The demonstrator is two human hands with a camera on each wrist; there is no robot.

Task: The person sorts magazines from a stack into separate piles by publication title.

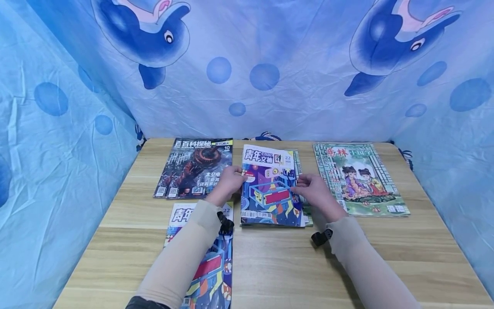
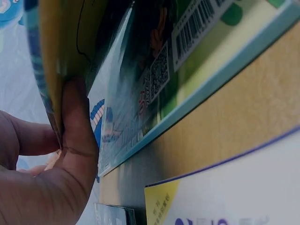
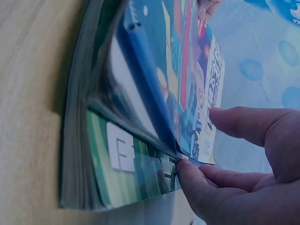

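A purple and blue magazine (image 1: 266, 206) lies over a green magazine stack (image 3: 101, 164) in the middle of the table. At its left edge my left hand (image 1: 228, 183) pinches the magazine between thumb and fingers. In the left wrist view, the pinched magazine (image 2: 49, 70) stands raised over the green back cover below, which carries a barcode. My right hand (image 1: 317, 194) holds the right edge. In the right wrist view its thumb reaches over the cover and its fingertips (image 3: 187, 171) are at the edge, where the magazine curves up from the green one.
Dark science magazines (image 1: 197, 171) overlap at the back left. Another purple and blue magazine (image 1: 210, 274) lies at the front left, partly under my left forearm. Green illustrated magazines (image 1: 362, 180) are at the right. A blue dolphin-print curtain (image 1: 247, 56) surrounds the wooden table (image 1: 278, 266).
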